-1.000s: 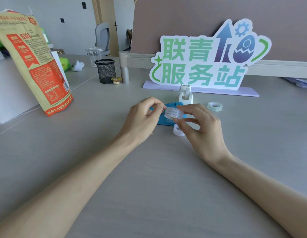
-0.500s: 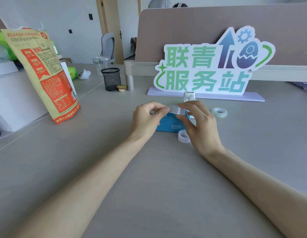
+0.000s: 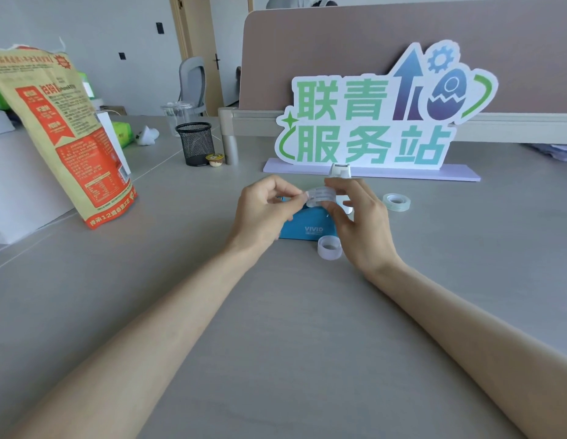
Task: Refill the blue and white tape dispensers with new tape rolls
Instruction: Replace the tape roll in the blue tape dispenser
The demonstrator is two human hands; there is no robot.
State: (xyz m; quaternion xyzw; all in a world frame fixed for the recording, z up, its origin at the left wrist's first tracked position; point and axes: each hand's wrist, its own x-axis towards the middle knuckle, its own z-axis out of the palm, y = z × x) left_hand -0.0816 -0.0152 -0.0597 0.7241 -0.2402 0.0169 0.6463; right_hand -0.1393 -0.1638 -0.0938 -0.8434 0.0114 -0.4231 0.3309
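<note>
A clear tape roll (image 3: 321,196) is held up between both hands, just above the blue tape dispenser (image 3: 307,225) on the grey desk. My right hand (image 3: 359,220) grips the roll around its rim. My left hand (image 3: 264,210) pinches the roll's left edge with thumb and forefinger. The white tape dispenser (image 3: 340,170) stands behind the hands, mostly hidden by my right fingers. A second clear roll (image 3: 329,247) stands on the desk in front of the blue dispenser. A third roll (image 3: 396,202) lies flat to the right.
A standing green and white sign (image 3: 367,122) runs along the back. A black mesh pen cup (image 3: 195,143) and a small yellow-lidded cup (image 3: 214,160) sit back left. A tall orange and tan bag (image 3: 66,134) stands at the left beside a white box (image 3: 9,185).
The camera has tilted down and come closer, so the scene sits lower and larger. Both hands keep the roll, which has turned slightly above the blue dispenser.
</note>
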